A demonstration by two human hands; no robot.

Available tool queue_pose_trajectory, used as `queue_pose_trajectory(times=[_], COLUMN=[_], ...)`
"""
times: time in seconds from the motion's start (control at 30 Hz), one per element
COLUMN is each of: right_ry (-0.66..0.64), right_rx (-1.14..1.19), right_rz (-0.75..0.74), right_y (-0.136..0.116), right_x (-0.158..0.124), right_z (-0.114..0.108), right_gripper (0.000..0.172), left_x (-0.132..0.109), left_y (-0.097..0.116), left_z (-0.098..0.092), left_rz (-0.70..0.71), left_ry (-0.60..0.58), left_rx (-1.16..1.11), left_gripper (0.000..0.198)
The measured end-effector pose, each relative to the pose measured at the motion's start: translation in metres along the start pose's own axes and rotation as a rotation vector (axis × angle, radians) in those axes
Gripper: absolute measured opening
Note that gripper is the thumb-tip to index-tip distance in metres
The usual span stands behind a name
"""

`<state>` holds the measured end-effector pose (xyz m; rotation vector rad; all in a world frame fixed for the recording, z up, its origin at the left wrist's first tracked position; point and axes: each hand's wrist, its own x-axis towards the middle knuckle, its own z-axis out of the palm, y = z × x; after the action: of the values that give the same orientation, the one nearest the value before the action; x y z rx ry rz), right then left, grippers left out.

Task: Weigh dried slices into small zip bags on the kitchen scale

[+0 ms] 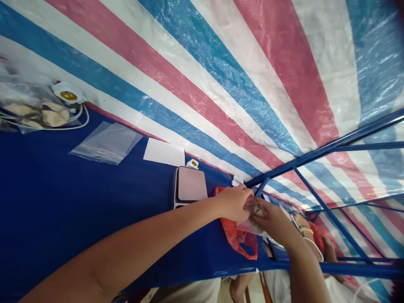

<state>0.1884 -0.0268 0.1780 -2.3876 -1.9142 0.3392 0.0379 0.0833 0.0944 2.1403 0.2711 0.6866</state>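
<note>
Both hands meet over the right end of the blue table. My left hand is closed, its fingers curled at the edge of a clear plastic bag. Close against it, my right hand pinches the same bag, with something pale and small showing at the fingertips. What that pale thing is, I cannot make out. Under the hands lies a crumpled red plastic bag with its handle loop toward the table's front edge. Left of it sits a small flat scale, partly covered by my left forearm.
A zip bag and white paper lie along the back. At far left is a clear bag of pale slices beside a white lamp socket. Blue frame bars rise at right; another person's arm is beyond them.
</note>
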Motion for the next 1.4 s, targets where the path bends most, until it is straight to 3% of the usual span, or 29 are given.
queue_pose_trajectory(times=[0.07,0.2,0.27,0.57,0.8,1.1,1.3,1.4], right_ry=[0.007,0.09,0.124,0.188,0.243,0.548,0.639,0.686], right_rx=[-0.016,-0.033,-0.034,-0.054,-0.069,-0.085,-0.098,-0.088], right_rz=[-0.026,-0.021,-0.021,0.004,-0.018,0.011,0.063,0.123], right_y=[-0.007,-0.014,-0.015,0.007,0.025,0.031,0.032,0.033], right_x=[0.003,0.0,-0.004,-0.012,-0.008,-0.011,-0.019,-0.038], right_z=[0.001,0.005,0.004,0.005,-0.002,0.004,-0.003,-0.011], right_gripper=[0.039,0.035,0.036,0.044,0.041,0.041,0.042,0.045], left_x=[0.002,0.006,0.007,0.005,0.011,0.016,0.015,0.012], left_y=[-0.005,-0.012,-0.012,-0.004,-0.011,-0.011,-0.011,-0.01], left_z=[-0.001,-0.004,-0.006,-0.006,0.002,-0.001,0.001,0.001], left_rz=[-0.001,-0.018,-0.013,0.007,0.006,0.006,-0.015,-0.025], left_ry=[0.017,0.082,0.095,0.187,0.298,0.375,0.37,0.347], left_rx=[-0.023,-0.114,-0.151,-0.198,-0.194,-0.25,-0.257,-0.218], left_gripper=[0.054,0.019,0.01,0.009,0.01,0.027,0.032,0.032])
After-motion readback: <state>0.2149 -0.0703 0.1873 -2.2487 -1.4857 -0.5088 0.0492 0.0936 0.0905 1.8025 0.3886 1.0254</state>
